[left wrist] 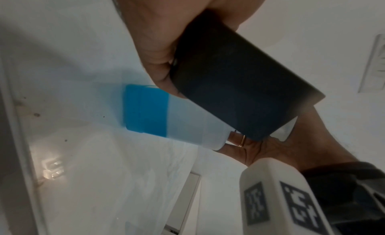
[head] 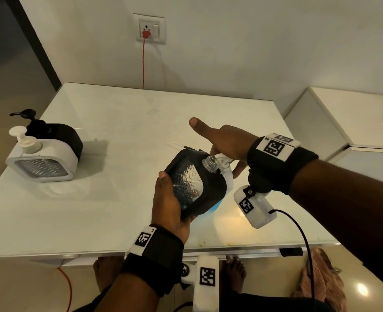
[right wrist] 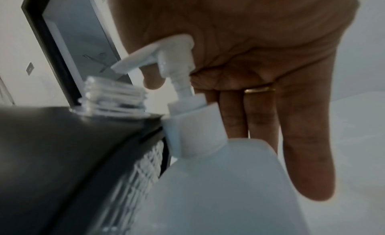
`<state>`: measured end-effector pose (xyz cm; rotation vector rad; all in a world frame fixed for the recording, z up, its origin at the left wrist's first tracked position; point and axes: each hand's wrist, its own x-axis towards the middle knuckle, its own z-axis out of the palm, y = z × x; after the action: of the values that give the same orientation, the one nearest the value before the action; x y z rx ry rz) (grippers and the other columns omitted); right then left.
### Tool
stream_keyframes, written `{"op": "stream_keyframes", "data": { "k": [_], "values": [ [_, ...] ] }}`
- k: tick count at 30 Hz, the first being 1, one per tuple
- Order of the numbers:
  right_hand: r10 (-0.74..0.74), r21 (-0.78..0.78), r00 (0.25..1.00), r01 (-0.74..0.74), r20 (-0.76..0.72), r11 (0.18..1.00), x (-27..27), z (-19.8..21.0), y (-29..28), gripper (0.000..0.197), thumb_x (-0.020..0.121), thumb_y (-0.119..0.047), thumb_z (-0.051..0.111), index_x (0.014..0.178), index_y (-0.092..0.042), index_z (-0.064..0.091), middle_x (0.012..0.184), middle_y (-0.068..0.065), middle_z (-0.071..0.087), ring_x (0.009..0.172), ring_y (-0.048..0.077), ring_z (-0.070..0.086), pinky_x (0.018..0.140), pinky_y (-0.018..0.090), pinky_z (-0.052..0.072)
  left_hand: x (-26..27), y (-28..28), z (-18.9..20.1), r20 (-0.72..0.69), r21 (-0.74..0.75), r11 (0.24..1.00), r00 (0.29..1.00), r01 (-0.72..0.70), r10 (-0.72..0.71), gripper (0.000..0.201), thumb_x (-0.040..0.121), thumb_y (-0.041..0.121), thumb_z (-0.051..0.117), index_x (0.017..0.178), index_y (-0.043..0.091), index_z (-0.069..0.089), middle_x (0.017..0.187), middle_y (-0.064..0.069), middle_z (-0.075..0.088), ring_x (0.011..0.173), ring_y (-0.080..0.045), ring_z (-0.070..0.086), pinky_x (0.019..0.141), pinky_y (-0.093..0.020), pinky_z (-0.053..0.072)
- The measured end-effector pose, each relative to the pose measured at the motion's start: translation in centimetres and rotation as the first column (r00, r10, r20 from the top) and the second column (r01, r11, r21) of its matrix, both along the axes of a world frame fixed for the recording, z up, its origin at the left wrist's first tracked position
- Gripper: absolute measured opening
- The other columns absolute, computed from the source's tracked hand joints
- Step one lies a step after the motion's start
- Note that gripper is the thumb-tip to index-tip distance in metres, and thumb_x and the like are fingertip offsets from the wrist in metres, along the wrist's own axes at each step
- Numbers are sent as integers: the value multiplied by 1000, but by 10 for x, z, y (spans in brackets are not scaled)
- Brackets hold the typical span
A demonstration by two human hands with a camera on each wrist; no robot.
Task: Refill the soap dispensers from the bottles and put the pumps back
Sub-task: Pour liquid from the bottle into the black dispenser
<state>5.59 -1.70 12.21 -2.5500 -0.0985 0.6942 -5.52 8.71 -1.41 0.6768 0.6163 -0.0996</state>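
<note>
white bottle (right wrist: 218, 189) blurred, base cut off

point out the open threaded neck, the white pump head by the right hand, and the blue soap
open threaded neck (head: 210, 163), head view, clear rim
white pump head (right wrist: 152, 53), right wrist view, flat spout
blue soap (left wrist: 145, 110), left wrist view, middle of blue band

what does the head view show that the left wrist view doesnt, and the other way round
Only the head view shows the two dispensers with pumps on at the table's far left, the wall socket with the red cable, and the clear threaded neck of the held black dispenser. Only the left wrist view shows the white bottle's blue band and the ring on the right hand. Both show the left hand gripping the black dispenser, the right hand beside it, and the white table.
</note>
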Motion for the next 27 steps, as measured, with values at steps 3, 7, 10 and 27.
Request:
{"op": "stream_keyframes", "data": {
  "k": [3, 7, 10, 27],
  "values": [
    [7, -17, 998, -6, 55, 1000, 1, -8, -1, 112, 83, -89, 24, 110, 11, 67, 108, 23, 72, 80, 27, 68, 86, 48, 57, 0, -1, 0, -9, 1, 1000, 1000, 0, 0, 53, 102, 67, 41, 141, 36, 59, 140, -10, 65, 123, -39, 65, 98, -58, 58],
    [10, -49, 990, -3, 139, 999, 4, -18, -3, 107, 83, -89, 30, 98, 10, 69, 94, 20, 75, 84, 32, 72, 83, 50, 59, -1, -2, 2, -8, 9, 1000, 1000, -15, 15, 53, 103, 66, 40, 142, 34, 58, 140, -11, 64, 123, -39, 64, 101, -59, 55],
    [9, -53, 989, -1, 148, 999, 5, -18, -2, 107, 81, -91, 29, 103, 5, 72, 96, 18, 75, 87, 32, 72, 83, 49, 59, -1, -1, 2, -10, 15, 1000, 1000, -14, 14, 53, 103, 67, 40, 141, 36, 59, 140, -10, 65, 124, -38, 64, 100, -58, 56],
    [-4, -34, 989, 9, 149, 999, 7, -21, -6, 103, 81, -90, 31, 94, 2, 75, 85, 15, 75, 77, 30, 72, 79, 49, 62, -1, 0, 2, 18, 14, 1000, 1000, 1, -2, 53, 103, 66, 39, 142, 36, 58, 140, -11, 64, 124, -39, 64, 95, -56, 59]
  ]
}}
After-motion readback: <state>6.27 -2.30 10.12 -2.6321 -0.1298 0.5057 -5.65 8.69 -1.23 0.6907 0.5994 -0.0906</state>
